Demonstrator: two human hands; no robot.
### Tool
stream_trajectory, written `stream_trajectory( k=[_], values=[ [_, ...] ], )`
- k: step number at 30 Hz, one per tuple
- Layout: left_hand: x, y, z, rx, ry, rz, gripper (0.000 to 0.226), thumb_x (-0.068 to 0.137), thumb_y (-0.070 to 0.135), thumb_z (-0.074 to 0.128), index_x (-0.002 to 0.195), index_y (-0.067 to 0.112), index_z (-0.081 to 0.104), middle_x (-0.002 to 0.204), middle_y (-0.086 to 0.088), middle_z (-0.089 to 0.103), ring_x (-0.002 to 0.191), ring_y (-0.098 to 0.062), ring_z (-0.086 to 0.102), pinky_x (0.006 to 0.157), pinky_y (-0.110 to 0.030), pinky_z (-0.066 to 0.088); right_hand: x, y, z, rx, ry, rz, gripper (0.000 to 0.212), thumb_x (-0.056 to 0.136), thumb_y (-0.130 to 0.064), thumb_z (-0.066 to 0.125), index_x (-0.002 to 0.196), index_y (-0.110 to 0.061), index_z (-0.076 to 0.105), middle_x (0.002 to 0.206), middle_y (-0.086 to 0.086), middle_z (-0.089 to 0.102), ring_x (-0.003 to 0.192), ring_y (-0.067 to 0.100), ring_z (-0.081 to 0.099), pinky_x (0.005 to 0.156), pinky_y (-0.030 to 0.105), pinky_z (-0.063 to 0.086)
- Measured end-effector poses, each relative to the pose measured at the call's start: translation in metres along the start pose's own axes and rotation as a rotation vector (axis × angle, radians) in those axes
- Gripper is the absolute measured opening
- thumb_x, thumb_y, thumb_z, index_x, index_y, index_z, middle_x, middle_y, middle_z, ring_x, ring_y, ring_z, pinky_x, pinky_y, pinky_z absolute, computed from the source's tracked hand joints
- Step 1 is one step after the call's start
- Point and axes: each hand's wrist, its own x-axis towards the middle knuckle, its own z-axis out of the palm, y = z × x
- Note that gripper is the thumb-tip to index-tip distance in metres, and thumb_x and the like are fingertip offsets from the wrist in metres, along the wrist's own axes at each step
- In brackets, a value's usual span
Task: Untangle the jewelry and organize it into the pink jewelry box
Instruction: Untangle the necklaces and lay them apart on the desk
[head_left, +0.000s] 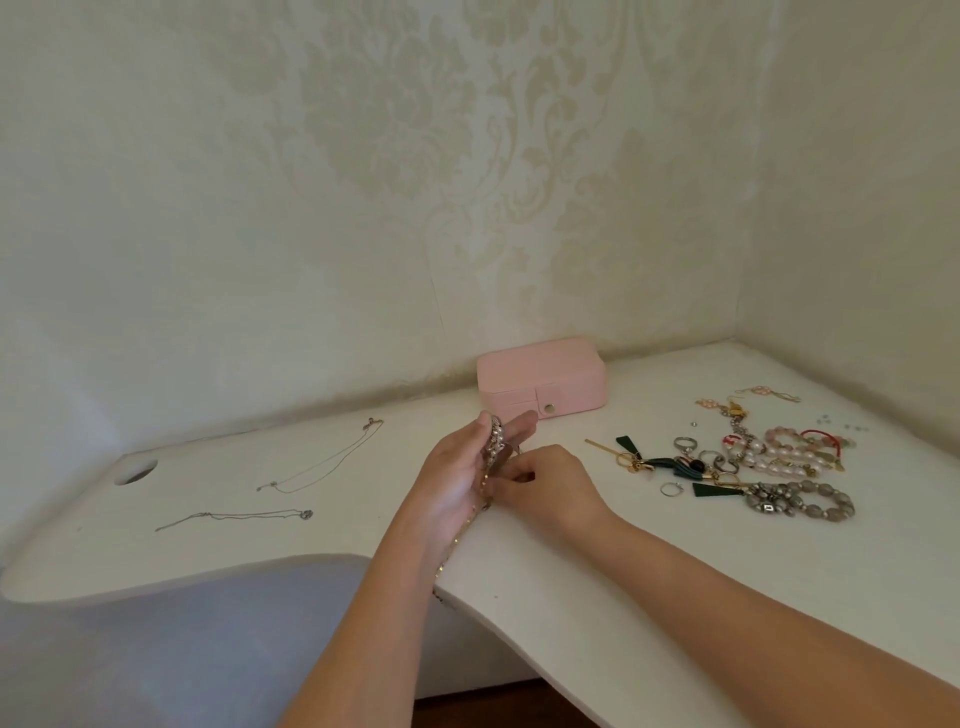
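The pink jewelry box (541, 378) stands shut against the back wall, its snap fastened. Just in front of it my left hand (460, 467) is held palm-in with a tangled beaded chain (492, 441) draped over its fingers; the chain's tail hangs down past the wrist to the table edge. My right hand (545, 480) pinches that same tangle from the right side. A heap of jewelry (753, 462) lies to the right: bead bracelets, rings, green tassel earrings, a grey bead bracelet (810, 501). Two thin chains (322, 462) (234, 517) lie stretched out on the left.
The white table (623, 561) has a curved cut-out front edge and a round cable hole (136, 470) at far left. Patterned walls close the back and right. Small loose studs (836, 422) lie near the right wall.
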Motion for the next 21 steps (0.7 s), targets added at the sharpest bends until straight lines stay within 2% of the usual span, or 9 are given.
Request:
stream_trajectory(
  k=[2, 4, 7, 9, 11, 15, 17, 19, 21],
  values=[
    [0.0, -0.002, 0.002, -0.027, -0.049, 0.018, 0.026, 0.088, 0.031, 0.05, 0.095, 0.008, 0.059, 0.113, -0.008, 0.069, 0.107, -0.017, 0.065, 0.068, -0.026, 0.056, 0.001, 0.001, -0.003, 0.015, 0.037, 0.041, 0.029, 0.081, -0.016, 0.061, 0.053, -0.012, 0.057, 0.05, -0.005, 0.045, 0.047, 0.005, 0.036, 0.048, 0.02, 0.026],
    [0.001, -0.002, 0.002, -0.036, -0.07, 0.019, 0.02, 0.092, 0.029, 0.049, 0.09, 0.01, 0.056, 0.114, -0.009, 0.069, 0.098, -0.017, 0.068, 0.062, -0.028, 0.055, 0.003, 0.0, -0.007, 0.113, 0.034, 0.065, 0.034, 0.08, -0.014, 0.059, 0.047, -0.019, 0.053, 0.051, -0.005, 0.049, 0.051, 0.008, 0.042, 0.055, 0.023, 0.032],
    [0.001, -0.003, 0.002, 0.029, -0.05, 0.019, 0.021, 0.089, 0.034, 0.051, 0.086, 0.014, 0.054, 0.116, -0.006, 0.068, 0.076, -0.017, 0.068, 0.053, -0.027, 0.046, 0.003, -0.007, -0.01, 0.358, -0.065, 0.087, 0.022, 0.085, -0.012, 0.054, 0.064, -0.014, 0.061, 0.063, 0.001, 0.06, 0.063, 0.014, 0.056, 0.064, 0.027, 0.042],
    [0.003, -0.005, 0.003, 0.074, -0.035, 0.025, 0.023, 0.09, 0.036, 0.051, 0.091, 0.014, 0.056, 0.115, -0.001, 0.069, 0.087, -0.016, 0.069, 0.059, -0.03, 0.046, 0.004, -0.008, -0.007, 0.465, -0.124, 0.096, 0.014, 0.087, -0.01, 0.054, 0.074, -0.01, 0.06, 0.071, 0.005, 0.063, 0.068, 0.016, 0.061, 0.067, 0.024, 0.048],
    [0.006, -0.008, 0.004, 0.104, -0.037, 0.036, 0.025, 0.091, 0.036, 0.05, 0.096, 0.012, 0.056, 0.113, 0.0, 0.07, 0.099, -0.015, 0.068, 0.064, -0.031, 0.048, 0.006, -0.006, -0.007, 0.535, -0.122, 0.092, 0.013, 0.089, -0.008, 0.057, 0.076, -0.008, 0.058, 0.074, 0.007, 0.063, 0.066, 0.014, 0.06, 0.069, 0.024, 0.049],
    [0.014, -0.008, 0.005, 0.056, -0.002, 0.106, 0.032, 0.098, 0.024, 0.044, 0.104, -0.002, 0.06, 0.1, -0.009, 0.073, 0.086, -0.019, 0.068, 0.064, -0.026, 0.054, 0.006, -0.003, -0.019, 0.752, -0.154, 0.105, 0.011, 0.092, -0.006, 0.051, 0.084, -0.01, 0.059, 0.076, 0.003, 0.064, 0.068, 0.013, 0.059, 0.07, 0.026, 0.048],
    [0.017, -0.007, 0.002, 0.052, 0.074, 0.165, 0.03, 0.099, 0.021, 0.043, 0.091, -0.002, 0.061, 0.077, -0.008, 0.07, 0.068, -0.02, 0.062, 0.059, -0.025, 0.052, 0.006, -0.004, -0.031, 0.843, -0.162, 0.135, 0.013, 0.094, -0.007, 0.047, 0.087, -0.008, 0.058, 0.069, 0.004, 0.062, 0.056, 0.013, 0.054, 0.058, 0.024, 0.046],
    [0.019, -0.009, -0.001, 0.123, 0.157, 0.192, 0.028, 0.1, 0.019, 0.043, 0.08, 0.004, 0.056, 0.064, -0.003, 0.059, 0.058, -0.016, 0.055, 0.054, -0.025, 0.047, 0.006, -0.002, -0.044, 0.797, -0.121, 0.161, 0.016, 0.096, -0.007, 0.046, 0.082, -0.009, 0.056, 0.059, 0.002, 0.052, 0.041, 0.009, 0.04, 0.043, 0.019, 0.036],
    [0.018, -0.011, 0.0, 0.253, 0.205, 0.192, 0.028, 0.1, 0.02, 0.043, 0.074, 0.01, 0.047, 0.057, 0.002, 0.044, 0.049, -0.01, 0.042, 0.046, -0.021, 0.038, 0.006, 0.0, -0.056, 0.709, -0.09, 0.142, 0.018, 0.095, -0.008, 0.048, 0.08, -0.01, 0.055, 0.056, -0.001, 0.041, 0.041, 0.007, 0.031, 0.042, 0.017, 0.029]
  ],
)
